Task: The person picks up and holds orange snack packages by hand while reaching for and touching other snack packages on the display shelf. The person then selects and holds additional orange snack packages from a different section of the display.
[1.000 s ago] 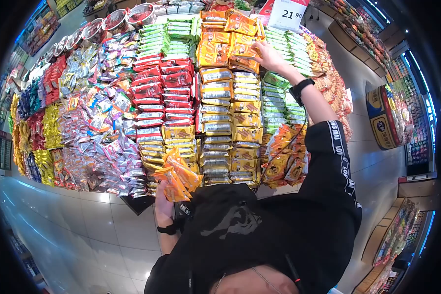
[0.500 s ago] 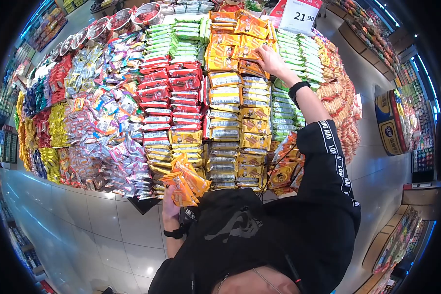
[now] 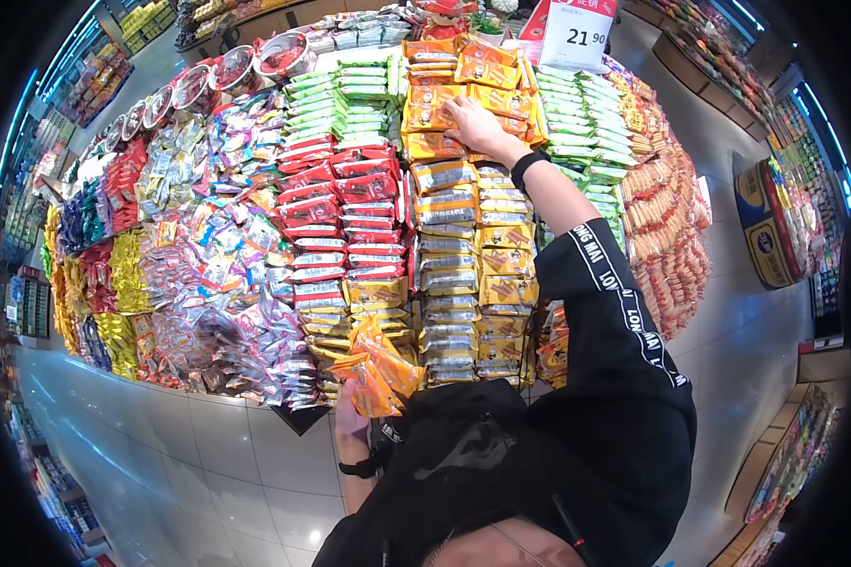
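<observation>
My left hand (image 3: 351, 418) is closed around several orange snack packets (image 3: 376, 376), low at the near edge of the display. Most of its fingers are hidden behind the packets. At the far part of the orange column, my right hand (image 3: 479, 128) lies on the stacked orange snack packets (image 3: 432, 106), palm down with fingers apart. Nothing is visibly gripped in it. Closer to me, yellow and silver packets (image 3: 446, 225) run in two rows below that hand.
Red packets (image 3: 312, 210) and loose mixed sweets (image 3: 222, 241) fill the left side. Green packets (image 3: 581, 113) and reddish-tan packs (image 3: 667, 217) lie to the right. A price sign (image 3: 577, 36) stands at the back, with round tubs (image 3: 284, 55) at the back left.
My right hand has shifted left across the orange packets, from the right stack to the left one. My left hand still holds its packets. The whole view has moved slightly.
</observation>
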### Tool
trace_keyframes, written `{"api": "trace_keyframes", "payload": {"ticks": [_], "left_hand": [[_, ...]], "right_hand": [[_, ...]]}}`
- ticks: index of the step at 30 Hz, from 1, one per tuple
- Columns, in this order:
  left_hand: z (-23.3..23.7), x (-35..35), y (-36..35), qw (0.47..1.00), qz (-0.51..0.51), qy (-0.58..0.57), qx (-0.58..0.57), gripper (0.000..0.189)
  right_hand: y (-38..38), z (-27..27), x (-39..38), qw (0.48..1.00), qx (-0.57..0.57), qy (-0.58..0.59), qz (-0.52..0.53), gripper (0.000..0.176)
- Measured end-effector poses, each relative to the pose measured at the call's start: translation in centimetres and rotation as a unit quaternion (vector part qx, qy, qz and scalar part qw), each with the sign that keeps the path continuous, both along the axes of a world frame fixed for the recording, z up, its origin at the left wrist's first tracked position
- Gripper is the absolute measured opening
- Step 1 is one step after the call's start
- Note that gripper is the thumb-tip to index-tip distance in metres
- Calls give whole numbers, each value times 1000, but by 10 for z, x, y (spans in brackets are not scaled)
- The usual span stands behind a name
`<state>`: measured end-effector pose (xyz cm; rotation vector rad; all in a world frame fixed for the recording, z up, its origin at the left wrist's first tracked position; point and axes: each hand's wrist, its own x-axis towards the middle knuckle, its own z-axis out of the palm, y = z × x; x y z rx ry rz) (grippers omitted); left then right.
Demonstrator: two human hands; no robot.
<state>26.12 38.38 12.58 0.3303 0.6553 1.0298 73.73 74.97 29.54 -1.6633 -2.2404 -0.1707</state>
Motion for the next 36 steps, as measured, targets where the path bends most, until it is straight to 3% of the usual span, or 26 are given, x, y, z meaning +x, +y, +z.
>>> {"api": "trace_keyframes", "payload": {"ticks": [9,11,16,19,24,28,30,33,36], "left_hand": [[4,1,5,998,-41,-37,22,48],[8,5,8,999,4,32,-13,48],[44,29,12,997,4,72,-24,47],[36,32,12,997,-10,78,-27,47],[44,35,9,998,-27,64,-8,45],[44,32,8,997,-23,72,-20,45],[44,31,8,997,-29,56,-34,49],[49,35,8,997,-27,61,-45,46],[43,35,7,997,-36,59,-22,45]], "right_hand": [[-27,12,14,999,50,-3,19,37],[-40,16,19,999,-25,-14,-24,36],[-84,12,52,982,-141,-80,-101,43],[-91,-12,78,988,-48,-129,-77,41],[-92,-25,85,977,-48,-190,-83,59],[-97,-23,78,974,-49,-203,-91,57],[-97,-35,80,970,30,-233,-66,57],[-105,-26,64,973,-12,-207,-98,58],[-104,-31,69,951,42,-289,-99,47]]}}
